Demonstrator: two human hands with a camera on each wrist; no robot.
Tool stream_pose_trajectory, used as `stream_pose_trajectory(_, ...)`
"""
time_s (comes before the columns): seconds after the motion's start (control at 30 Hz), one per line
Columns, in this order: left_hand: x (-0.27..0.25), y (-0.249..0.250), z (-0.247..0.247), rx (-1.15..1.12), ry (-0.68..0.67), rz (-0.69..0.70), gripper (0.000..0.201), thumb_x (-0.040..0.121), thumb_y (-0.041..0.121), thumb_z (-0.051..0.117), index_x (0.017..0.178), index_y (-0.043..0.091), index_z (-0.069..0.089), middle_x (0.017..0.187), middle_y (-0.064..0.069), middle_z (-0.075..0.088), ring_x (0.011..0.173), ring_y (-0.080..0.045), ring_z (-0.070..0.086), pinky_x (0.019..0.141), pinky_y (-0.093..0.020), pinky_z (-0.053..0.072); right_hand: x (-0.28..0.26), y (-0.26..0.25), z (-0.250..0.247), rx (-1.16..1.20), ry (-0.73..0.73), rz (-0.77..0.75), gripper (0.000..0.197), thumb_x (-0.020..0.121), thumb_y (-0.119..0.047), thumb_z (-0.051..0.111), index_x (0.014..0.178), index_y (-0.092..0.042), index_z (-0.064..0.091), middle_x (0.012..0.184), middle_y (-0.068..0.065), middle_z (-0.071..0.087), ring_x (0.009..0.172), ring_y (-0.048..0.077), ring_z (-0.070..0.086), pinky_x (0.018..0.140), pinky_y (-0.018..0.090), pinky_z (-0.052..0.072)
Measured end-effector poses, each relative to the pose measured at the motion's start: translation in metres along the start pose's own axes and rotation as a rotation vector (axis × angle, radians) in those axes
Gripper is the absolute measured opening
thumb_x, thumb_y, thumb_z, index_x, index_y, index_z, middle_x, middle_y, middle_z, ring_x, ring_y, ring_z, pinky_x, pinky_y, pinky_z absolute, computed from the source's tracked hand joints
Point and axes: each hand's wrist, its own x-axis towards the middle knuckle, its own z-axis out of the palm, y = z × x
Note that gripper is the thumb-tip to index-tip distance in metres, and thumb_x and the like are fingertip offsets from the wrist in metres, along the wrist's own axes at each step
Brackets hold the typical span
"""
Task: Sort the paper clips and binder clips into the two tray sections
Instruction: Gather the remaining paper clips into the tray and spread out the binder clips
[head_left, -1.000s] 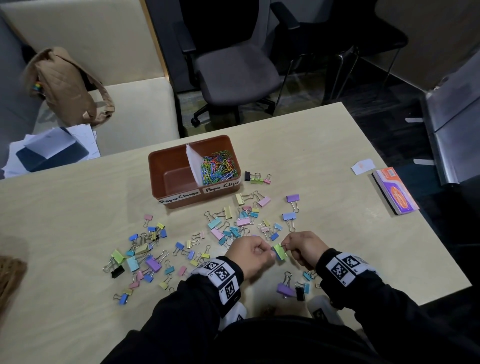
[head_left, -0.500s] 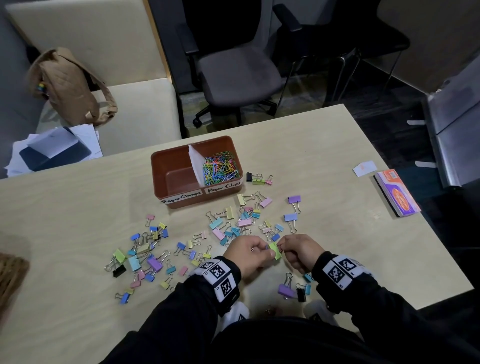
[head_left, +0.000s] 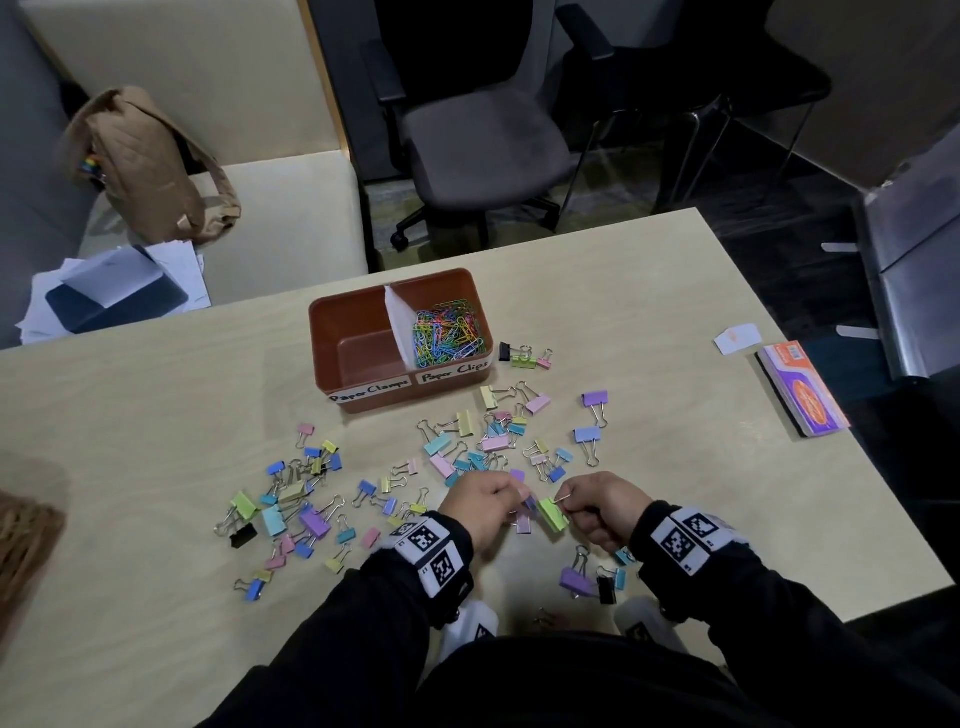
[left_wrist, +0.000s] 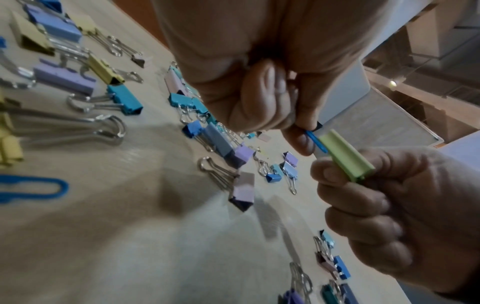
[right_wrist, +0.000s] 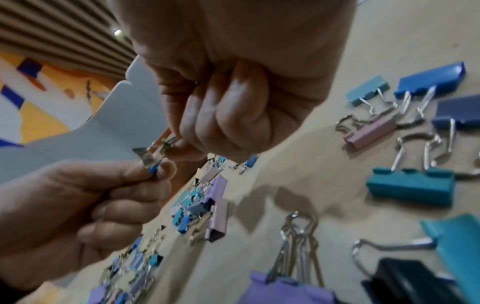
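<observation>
Near the table's front edge, my right hand (head_left: 571, 512) pinches the wire handles of a green binder clip (head_left: 553, 513) held just above the table. My left hand (head_left: 511, 501) meets it and pinches a blue paper clip (left_wrist: 316, 142) that sits at the green binder clip's (left_wrist: 346, 156) mouth. In the right wrist view, the wire handles (right_wrist: 166, 144) show between my right fingers. The brown tray (head_left: 363, 301) stands further back; its right section holds a heap of coloured paper clips (head_left: 449, 332), and its left section, labelled Paper Clamps, is empty. Several binder clips (head_left: 291, 499) lie scattered.
More binder clips (head_left: 498, 436) lie between the tray and my hands, and a few (head_left: 587, 577) sit by my right wrist. An orange booklet (head_left: 802, 387) and a white card (head_left: 737, 338) lie at the right edge. A woven basket (head_left: 26, 540) is at the far left.
Both hands have stayed together at the green binder clip, which has tilted a little. The clips on the table and the tray have not moved.
</observation>
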Motion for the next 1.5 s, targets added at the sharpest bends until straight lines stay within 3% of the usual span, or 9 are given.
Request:
stream_pose_trajectory(0.3, 0.0, -0.001, -0.02, -0.249, 0.094, -0.129, 0.024, 0.085, -0.002, 0.035, 0.068, 0.008, 0.05, 0.052, -0.005, 0.045, 0.035, -0.01, 0.028, 0.037, -0.014, 0.017, 0.009, 0.001, -0.01, -0.595, 0.325, -0.265, 0.019, 0.087, -0.01, 0.054, 0.07, -0.016, 0.058, 0.069, -0.002, 0.058, 0.072, 0.016, 0.054, 0.059, 0.019, 0.04)
stream_pose_trajectory(0.57, -0.002, -0.011, -0.03, -0.348, 0.045, -0.193, 0.024, 0.086, -0.003, 0.038, 0.071, 0.006, 0.054, 0.055, -0.004, 0.045, 0.044, -0.015, 0.036, 0.043, -0.019, 0.028, 0.012, -0.016, -0.014, -0.733, 0.415, -0.366, 0.021, 0.087, -0.024, 0.063, 0.108, -0.022, 0.064, 0.063, -0.007, 0.045, 0.059, 0.008, 0.044, 0.053, 0.021, 0.033)
stream_pose_trajectory(0.7, 0.004, -0.016, -0.031, 0.084, 0.172, -0.068, 0.028, 0.094, 0.009, 0.045, 0.098, 0.022, 0.07, 0.095, 0.01, 0.066, 0.075, -0.007, 0.055, 0.06, -0.017, 0.039, 0.014, -0.038, 0.003, -0.91, 0.309, -0.369, 0.04, 0.094, -0.021, 0.045, 0.125, -0.046, 0.052, 0.071, -0.012, 0.057, 0.061, 0.006, 0.054, 0.058, 0.022, 0.045)
stream_pose_trajectory(0.77, 0.003, -0.019, -0.034, 0.352, 0.157, -0.013, 0.039, 0.095, 0.014, 0.045, 0.125, 0.036, 0.059, 0.111, 0.007, 0.066, 0.082, -0.011, 0.06, 0.067, -0.018, 0.047, 0.019, -0.048, 0.013, -1.038, 0.243, -0.351, 0.048, 0.095, -0.02, 0.04, 0.128, -0.054, 0.045, 0.1, -0.005, 0.068, 0.066, 0.009, 0.059, 0.062, 0.025, 0.051)
stream_pose_trajectory(0.9, -0.002, -0.021, -0.041, 0.798, 0.092, 0.055, 0.052, 0.098, 0.025, 0.036, 0.145, 0.046, 0.028, 0.095, -0.008, 0.068, 0.071, -0.022, 0.06, 0.065, -0.029, 0.051, 0.031, -0.061, 0.024, -1.268, 0.154, -0.294, 0.069, 0.092, -0.009, 0.047, 0.138, -0.058, 0.03, 0.134, 0.004, 0.057, 0.074, 0.012, 0.055, 0.06, 0.023, 0.046)
stream_pose_trajectory(1.1, -0.007, -0.031, -0.047, 0.88, 0.086, 0.043, 0.059, 0.099, 0.026, 0.034, 0.151, 0.041, 0.01, 0.067, 0.001, 0.053, 0.062, -0.019, 0.052, 0.063, -0.031, 0.051, 0.022, -0.058, -0.004, -1.034, 0.239, -0.267, 0.065, 0.096, -0.014, 0.04, 0.141, -0.058, 0.023, 0.131, 0.005, 0.058, 0.064, 0.005, 0.059, 0.057, 0.02, 0.047)
stream_pose_trajectory(1.2, -0.007, -0.029, -0.045, 0.893, 0.06, 0.074, 0.056, 0.099, 0.027, 0.033, 0.15, 0.044, 0.013, 0.078, -0.004, 0.062, 0.071, -0.023, 0.059, 0.068, -0.032, 0.053, 0.013, -0.043, -0.03, -0.867, 0.311, -0.318, 0.055, 0.096, -0.015, 0.046, 0.136, -0.053, 0.04, 0.102, -0.006, 0.065, 0.061, 0.0, 0.049, 0.063, 0.018, 0.042)
stream_pose_trajectory(1.27, -0.007, -0.027, -0.039, 0.882, 0.021, 0.111, 0.056, 0.099, 0.029, 0.034, 0.148, 0.046, 0.014, 0.08, -0.003, 0.062, 0.073, -0.022, 0.06, 0.069, -0.034, 0.055, 0.006, -0.028, -0.045, -0.792, 0.339, -0.334, 0.049, 0.092, -0.015, 0.056, 0.129, -0.047, 0.051, 0.068, -0.016, 0.046, 0.054, -0.002, 0.04, 0.054, 0.017, 0.035)
stream_pose_trajectory(1.5, -0.008, -0.019, -0.006, 0.917, -0.053, 0.265, 0.038, 0.09, 0.044, 0.053, 0.125, 0.033, 0.046, 0.114, 0.005, 0.064, 0.101, -0.02, 0.06, 0.083, -0.031, 0.05, -0.008, 0.014, -0.069, -0.838, 0.417, -0.209, 0.017, 0.077, -0.021, 0.075, 0.077, -0.024, 0.059, 0.059, -0.003, 0.062, 0.053, 0.015, 0.057, 0.056, 0.028, 0.047)
